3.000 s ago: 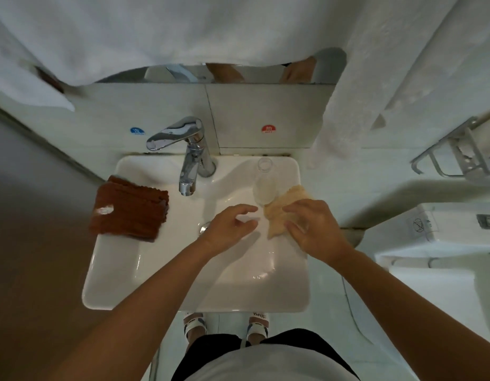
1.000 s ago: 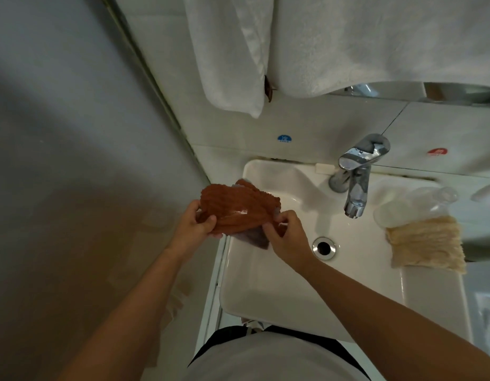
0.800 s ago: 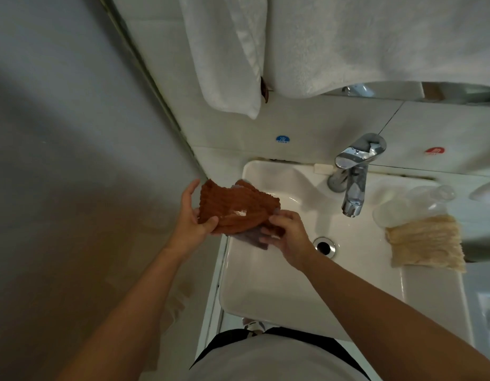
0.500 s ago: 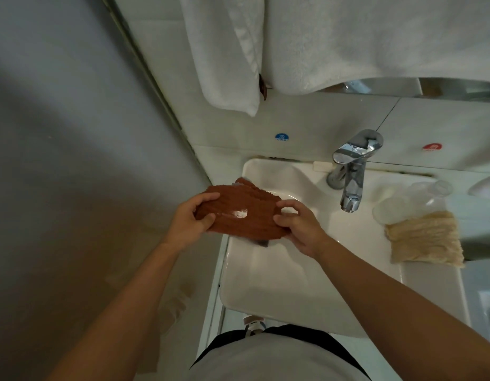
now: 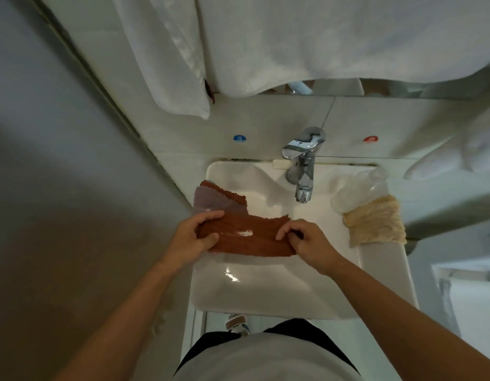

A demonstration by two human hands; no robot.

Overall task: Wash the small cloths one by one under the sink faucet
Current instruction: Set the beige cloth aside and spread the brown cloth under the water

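Across the upper frame: white towels (image 5: 265,37) hang over the wall. Centre: white sink (image 5: 265,287), chrome faucet (image 5: 303,171) at its back, no water seen running. Rust-brown cloth (image 5: 249,239) stretched over the basin, long axis left to right in frame, lying roughly flat. Left hand (image 5: 194,236) pinches its left end, right hand (image 5: 307,243) curls round its right end. More cloths (image 5: 216,199) stacked mid-left; beige cloth (image 5: 375,224) mid-right. Advice: keep both ends gripped, carry the middle under the spout.

white sink (image 5: 386,273): cream cloth (image 5: 375,225) on right rim, clear bottle (image 5: 359,189), perhaps plastic; grey-brown cloths (image 5: 219,198) left rim.
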